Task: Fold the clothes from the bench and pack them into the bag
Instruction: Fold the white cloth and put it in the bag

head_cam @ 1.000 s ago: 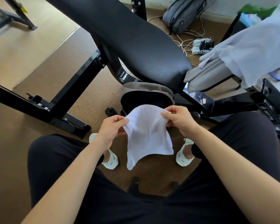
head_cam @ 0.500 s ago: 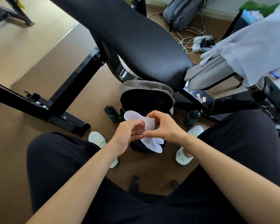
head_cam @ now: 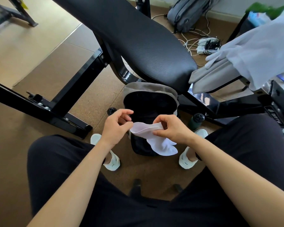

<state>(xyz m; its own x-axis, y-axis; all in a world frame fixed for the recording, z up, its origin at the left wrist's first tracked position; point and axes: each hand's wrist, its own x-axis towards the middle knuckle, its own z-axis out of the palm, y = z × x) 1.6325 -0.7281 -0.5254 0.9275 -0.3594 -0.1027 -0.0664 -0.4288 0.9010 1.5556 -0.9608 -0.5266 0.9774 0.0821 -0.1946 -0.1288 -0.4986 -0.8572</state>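
A small white sock-like garment point(head_cam: 156, 141) hangs folded between my hands, just above the open grey bag point(head_cam: 150, 90) with a black inside that stands on the floor between my feet. My right hand point(head_cam: 172, 128) pinches the garment's upper edge. My left hand point(head_cam: 116, 126) touches its left end with curled fingers. More clothes lie on the black bench point(head_cam: 138, 38) at the right: a white garment point(head_cam: 260, 51) on top of a grey one point(head_cam: 215, 74).
The bench's black steel frame point(head_cam: 75, 89) runs across the floor at left and right. Two dark bottles point(head_cam: 196, 121) stand beside the bag. A grey backpack point(head_cam: 187, 12), cables and a power strip point(head_cam: 206, 46) lie on the floor behind.
The white garment was held spread open, then got folded together. Both hands have lowered it towards the mouth of the bag, and my hands have moved slightly apart again.
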